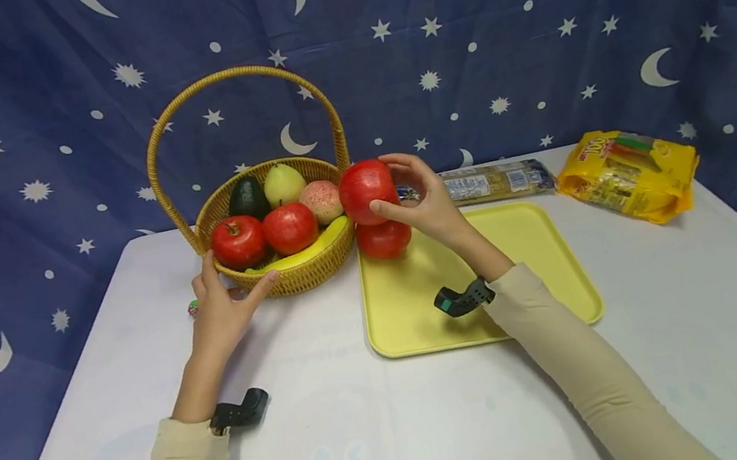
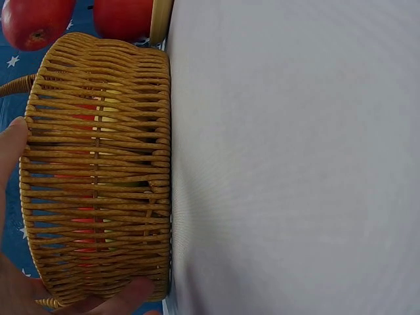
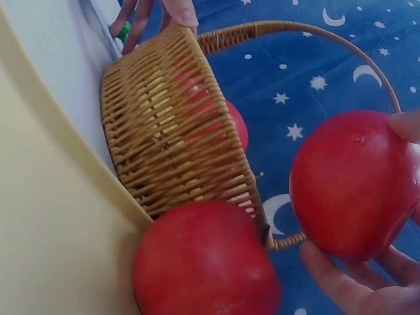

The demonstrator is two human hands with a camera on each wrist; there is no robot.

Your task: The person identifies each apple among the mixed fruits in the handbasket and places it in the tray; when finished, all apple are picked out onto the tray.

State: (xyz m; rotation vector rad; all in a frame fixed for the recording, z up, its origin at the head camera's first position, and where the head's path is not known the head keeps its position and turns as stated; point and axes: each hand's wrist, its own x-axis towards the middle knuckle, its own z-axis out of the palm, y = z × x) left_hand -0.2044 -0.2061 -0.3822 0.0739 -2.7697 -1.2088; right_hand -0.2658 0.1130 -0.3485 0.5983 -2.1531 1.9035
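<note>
A dark blue cloth backdrop [image 1: 517,64] printed with white moons and stars hangs behind a white-topped bench [image 1: 346,439]. A glossy, round red apple [image 1: 363,196] is raised above the bench, clamped between the thumb and fingers of the person's right hand [image 1: 429,204]; the apple is on the left side of that hand, just beside the basket's right edge. In the head view, directly below it, a second round red apple [image 1: 386,243] sits at the back left corner of a flat yellow rectangular tray [image 1: 523,268]; the right wrist view shows the two apples apart. To their left stands a woven tan wicker basket [image 1: 317,273] with a tall arched handle. It holds two red apples [image 1: 290,228], a dark green avocado [image 1: 248,198], a pale green pear [image 1: 283,183], a speckled pink peach [image 1: 322,202] and a yellow banana [image 1: 306,254]. The left hand [image 1: 218,310] grips the basket's front left side. Behind the tray lies a long transparent packet [image 1: 496,181]; right of that, a crinkled bright yellow bag [image 1: 633,175].
</note>
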